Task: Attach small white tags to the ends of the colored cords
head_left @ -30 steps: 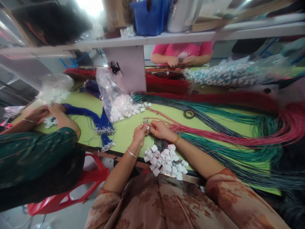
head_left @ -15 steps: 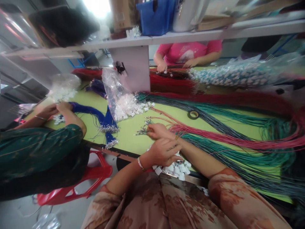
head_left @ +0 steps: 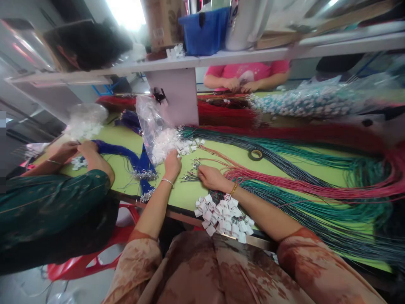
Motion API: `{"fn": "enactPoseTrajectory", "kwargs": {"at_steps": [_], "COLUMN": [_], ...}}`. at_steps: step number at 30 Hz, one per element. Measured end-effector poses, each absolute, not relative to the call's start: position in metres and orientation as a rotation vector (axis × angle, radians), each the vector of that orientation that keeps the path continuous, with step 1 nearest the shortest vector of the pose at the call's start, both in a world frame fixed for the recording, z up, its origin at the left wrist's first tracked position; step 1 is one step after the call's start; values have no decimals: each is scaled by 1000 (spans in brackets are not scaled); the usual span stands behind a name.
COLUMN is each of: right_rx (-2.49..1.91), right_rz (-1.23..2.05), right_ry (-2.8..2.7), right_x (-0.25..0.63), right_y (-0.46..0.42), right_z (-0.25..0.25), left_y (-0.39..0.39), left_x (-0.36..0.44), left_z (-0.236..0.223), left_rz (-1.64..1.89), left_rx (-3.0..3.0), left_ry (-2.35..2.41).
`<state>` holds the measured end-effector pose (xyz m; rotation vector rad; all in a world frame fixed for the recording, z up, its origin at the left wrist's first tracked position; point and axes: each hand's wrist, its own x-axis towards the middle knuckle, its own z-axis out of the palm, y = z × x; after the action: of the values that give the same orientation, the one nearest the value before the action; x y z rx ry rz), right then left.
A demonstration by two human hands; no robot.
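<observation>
My left hand (head_left: 173, 164) reaches the near edge of a heap of white plastic connectors (head_left: 164, 143) that spills from a clear bag (head_left: 147, 112). Its fingers are curled together, and what is between them is hidden. My right hand (head_left: 212, 177) is closed at the metal-tipped ends of thin wires (head_left: 189, 176), fingertips pinched on wire. Pink wires (head_left: 268, 179) and green wires (head_left: 268, 192) run off to the right behind it. Below my right wrist, a bunch of wires fitted with white connectors (head_left: 221, 213) lies at the table's front edge.
A roll of tape (head_left: 255, 155) lies on the dark wires. At left, a co-worker's hands (head_left: 77, 148) work beside blue wires (head_left: 133, 158). Across the table, another person's hands (head_left: 242, 85) show under a shelf (head_left: 278, 47) bearing a blue bin (head_left: 205, 31).
My left hand has moved away from my right wrist, forward and left to the loose connectors, uncovering the fitted bunch. My right hand stays near the wire ends.
</observation>
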<state>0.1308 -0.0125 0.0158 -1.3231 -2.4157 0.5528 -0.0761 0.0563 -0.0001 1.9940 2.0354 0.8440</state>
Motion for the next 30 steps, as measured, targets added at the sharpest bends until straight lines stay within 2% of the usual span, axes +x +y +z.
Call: {"fn": "enactPoseTrajectory", "kwargs": {"at_steps": [2, 5, 9, 12, 16, 23, 30], "right_rx": [-1273, -1134, -993, -961, -1002, -1087, -1146], "right_rz": [671, 865, 1038, 1132, 1145, 1124, 1207], "right_ry": [-2278, -2030, -1782, -1705, -1675, -1648, -1631], "right_x": [134, 135, 132, 128, 128, 132, 130], "right_y": [-10, -4, 0, -1, -4, -2, 0], "right_z": [13, 9, 13, 18, 19, 16, 12], "left_y": [51, 40, 23, 8, -6, -11, -15], "left_x": [-75, -71, -60, -49, -36, -27, -21], "left_z": [2, 6, 12, 17, 19, 14, 11], "left_rz": [864, 1153, 1398, 1378, 1286, 1255, 1287], "left_rx": [1983, 1830, 1188, 838, 672, 568, 708], "left_ry": [2025, 1847, 1412, 1155, 1000, 813, 842]}}
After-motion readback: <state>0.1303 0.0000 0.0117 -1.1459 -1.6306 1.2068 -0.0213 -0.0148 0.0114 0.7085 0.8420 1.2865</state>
